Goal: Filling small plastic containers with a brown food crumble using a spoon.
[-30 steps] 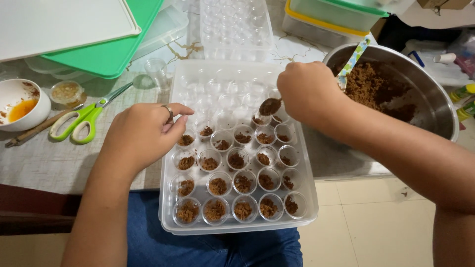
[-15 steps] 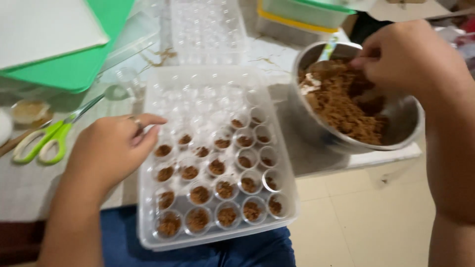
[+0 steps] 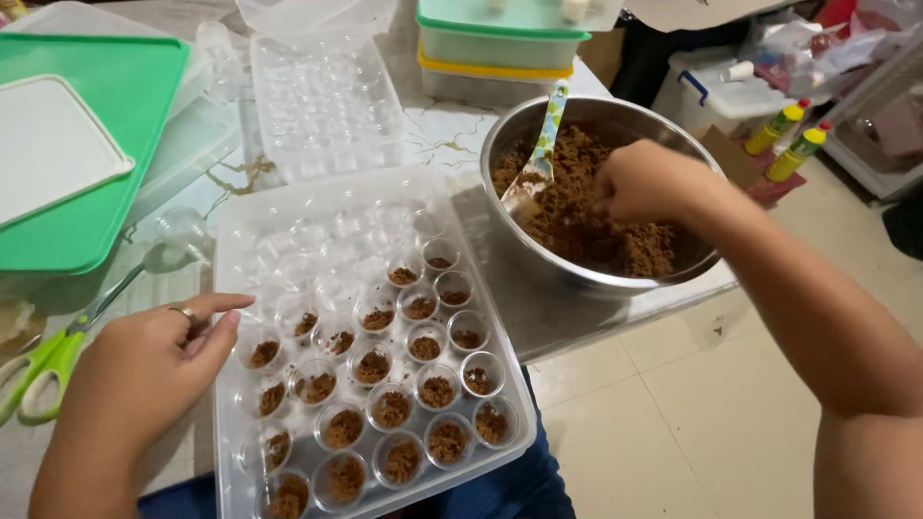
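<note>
**At the table's edge: crumbs in the bowl, cups in the tray**

Over the steel bowl, the right hand dips into the brown crumb mixture, its fingers curled down and pinched into the crumbs (whether they have closed on a pinch cannot be told, since the fingertips are buried). A spoon with a patterned handle leans against the bowl's far wall, just beside that hand but not held by it.

Left of the bowl and touching it lies the clear plastic tray of small cups. Those in the near rows hold brown crumbs; those farther off are empty. The left hand rests on the tray's left rim, loosely open and grasping nothing, a ring on one finger.

Green-handled scissors lie to the left of that hand. Beyond sit a second clear tray, a green lid and stacked containers.
</note>
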